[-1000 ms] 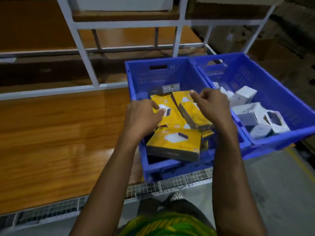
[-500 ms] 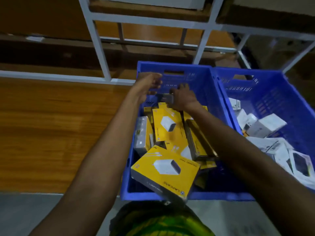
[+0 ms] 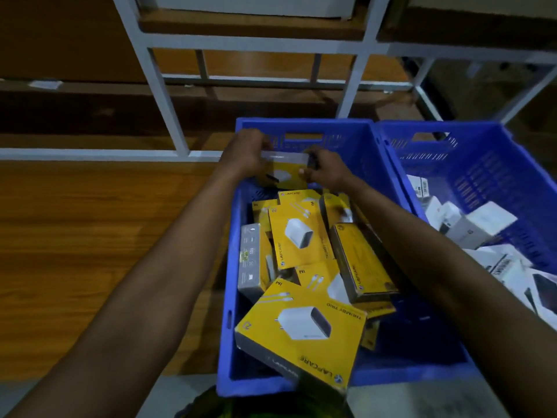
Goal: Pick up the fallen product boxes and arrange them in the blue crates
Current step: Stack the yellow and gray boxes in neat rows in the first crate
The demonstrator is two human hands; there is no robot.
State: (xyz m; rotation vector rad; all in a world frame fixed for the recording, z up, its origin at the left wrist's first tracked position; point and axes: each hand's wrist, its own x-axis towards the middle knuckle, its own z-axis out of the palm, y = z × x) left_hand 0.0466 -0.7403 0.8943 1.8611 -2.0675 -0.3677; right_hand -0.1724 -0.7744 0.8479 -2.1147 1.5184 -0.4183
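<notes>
- A wooden shelf board fills the left and middle of the view and carries both crates on its right side.
- A white metal rack frame rises along the board's back edge.
- The left blue crate runs from the frame at the back to the board's front edge.
- The right blue crate stands touching it, wall to wall, at the board's right end.
- A jumble of white boxes lies in the right crate, tipped at various angles.
- A large yellow box leans on the left crate's near wall, tilted, with a white charger printed on its face.
- A second yellow box lies face up in the middle of that crate, on other yellow boxes.
- A narrow yellow box lies just to its right, with the right forearm crossing over it.
- A grey-sided box stands on edge against the crate's left wall.
- A small yellow box is held above the pile at the crate's far end, close to the far wall.
- The left hand grips the small box's left end with its fingers curled over the top edge.
- The right hand grips its right end, fingers curled round it.
</notes>
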